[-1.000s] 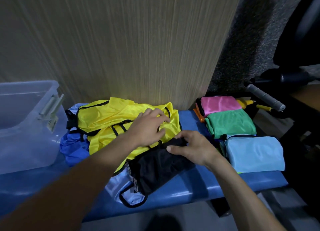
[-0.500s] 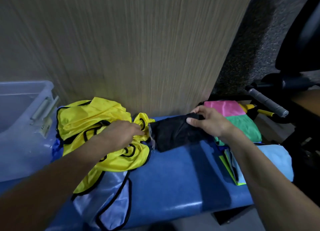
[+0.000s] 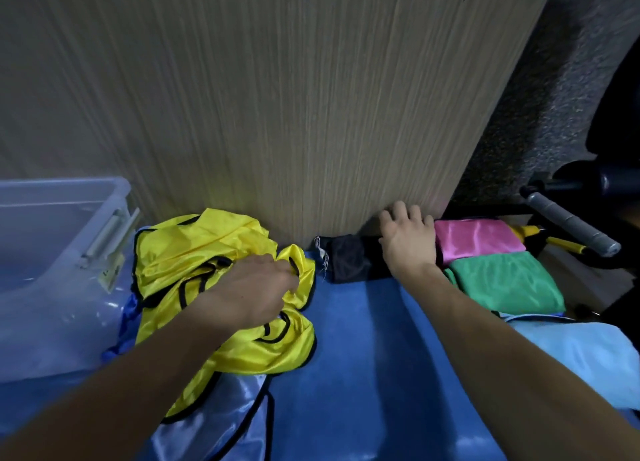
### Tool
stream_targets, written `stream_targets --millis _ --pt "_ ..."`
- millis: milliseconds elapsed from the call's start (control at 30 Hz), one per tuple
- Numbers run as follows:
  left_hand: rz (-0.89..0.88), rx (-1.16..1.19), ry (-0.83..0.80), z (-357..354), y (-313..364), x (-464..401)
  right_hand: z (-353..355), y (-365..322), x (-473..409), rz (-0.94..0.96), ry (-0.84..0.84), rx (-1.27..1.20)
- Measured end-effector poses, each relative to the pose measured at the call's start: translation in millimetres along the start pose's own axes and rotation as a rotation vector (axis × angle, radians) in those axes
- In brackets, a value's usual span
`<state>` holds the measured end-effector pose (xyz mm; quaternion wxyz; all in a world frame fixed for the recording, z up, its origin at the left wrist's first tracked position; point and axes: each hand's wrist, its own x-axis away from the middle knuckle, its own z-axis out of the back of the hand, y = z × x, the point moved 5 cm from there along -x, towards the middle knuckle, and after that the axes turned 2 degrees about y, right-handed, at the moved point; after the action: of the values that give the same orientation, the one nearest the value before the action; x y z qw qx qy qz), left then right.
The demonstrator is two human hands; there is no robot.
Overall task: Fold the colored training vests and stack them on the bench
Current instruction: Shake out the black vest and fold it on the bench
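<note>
The black vest [image 3: 349,258] was pressed flat under the right hand [image 3: 408,240], beside the pink vest [image 3: 476,237]. The yellow vest [image 3: 194,252] was gripped by the left hand [image 3: 256,287]; tugging risked dragging the silver vest [image 3: 214,422] beneath off the bench [image 3: 363,356].

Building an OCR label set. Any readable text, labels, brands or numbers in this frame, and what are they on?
None can be read.
Sticker on the clear plastic bin, by its latch: print too blurred to read.
White tag strip at the edge of the black vest: marks too small to read.
Yellow vests, pink vest, green vest, light blue vest: no print visible.
</note>
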<state>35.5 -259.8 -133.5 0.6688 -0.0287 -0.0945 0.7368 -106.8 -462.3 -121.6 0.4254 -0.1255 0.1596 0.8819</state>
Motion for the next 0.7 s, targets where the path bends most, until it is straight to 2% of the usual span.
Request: stream_targets --millis 67,200,233,333,400,500,633,700 --pt "-0.002 0.007 0.018 8.8 10.2 -2.1 0.5 -3.3 2.1 -0.031 -0.007 -0.048" --pt "-0.023 0.117 0.217 32.8 42.2 -22.3 5.3 -3.6 6.6 -0.055 -0.090 -0.157" --pt "-0.023 0.146 0.204 32.0 49.0 -30.8 9.2 -4.5 9.2 -0.041 -0.103 -0.162" --pt "0.045 0.185 -0.008 8.3 55.4 -56.9 13.8 -12.7 20.5 0.057 -0.206 -0.136" --pt "0.073 0.250 -0.092 -3.5 55.4 -66.2 12.0 -21.4 31.7 0.148 -0.293 -0.077" --pt "0.076 0.267 -0.088 -6.0 53.1 -70.5 -5.1 -26.4 46.1 0.189 -0.445 0.102" --pt "0.126 0.131 -0.135 -7.4 35.8 -43.2 -8.6 -19.7 50.3 0.074 -0.522 0.151" --pt "0.064 0.203 -0.033 5.8 31.5 -16.6 0.2 -24.0 52.9 0.066 -0.523 0.130"
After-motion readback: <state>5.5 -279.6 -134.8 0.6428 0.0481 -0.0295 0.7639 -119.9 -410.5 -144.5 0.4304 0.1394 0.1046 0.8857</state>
